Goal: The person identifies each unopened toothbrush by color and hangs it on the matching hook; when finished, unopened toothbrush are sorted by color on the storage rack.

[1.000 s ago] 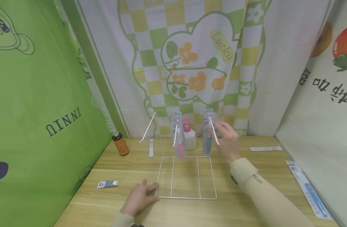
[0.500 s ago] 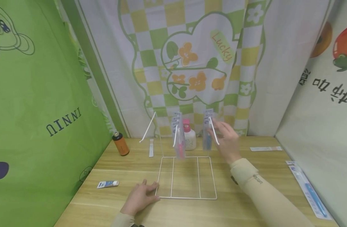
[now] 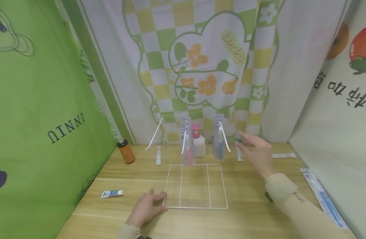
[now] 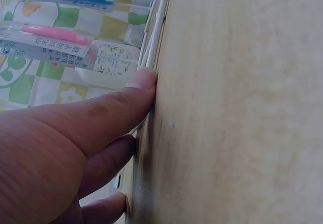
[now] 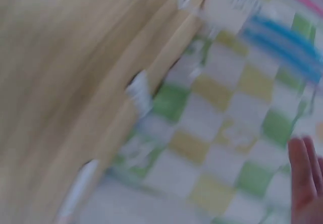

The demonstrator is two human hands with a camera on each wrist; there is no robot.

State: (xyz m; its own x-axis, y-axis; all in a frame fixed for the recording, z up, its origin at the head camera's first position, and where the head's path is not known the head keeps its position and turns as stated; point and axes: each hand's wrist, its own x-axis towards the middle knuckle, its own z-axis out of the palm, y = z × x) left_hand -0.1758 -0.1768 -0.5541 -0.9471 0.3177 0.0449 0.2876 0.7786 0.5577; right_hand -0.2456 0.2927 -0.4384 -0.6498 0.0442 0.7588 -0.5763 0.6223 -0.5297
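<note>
My left hand rests at the front left corner of a white wire display rack. In the left wrist view its thumb touches the rack's wire, with the other fingers against the tabletop. Packaged pink toothbrushes hang on the rack's middle hook, and packaged blue toothbrushes on the right hook. The left hook carries nothing. To the right of the rack, my right hand is in the air, apart from the packages, holding nothing. The right wrist view is blurred.
A pink-capped white bottle stands behind the rack. An orange bottle and a small tube are at left. Slim white packets lie along the back. Another packaged blue toothbrush lies by the right wall.
My right hand has let go of the hanging blue toothbrush packages and moved right, uncovering a slim white packet behind. My left hand has stayed at the rack's corner.
</note>
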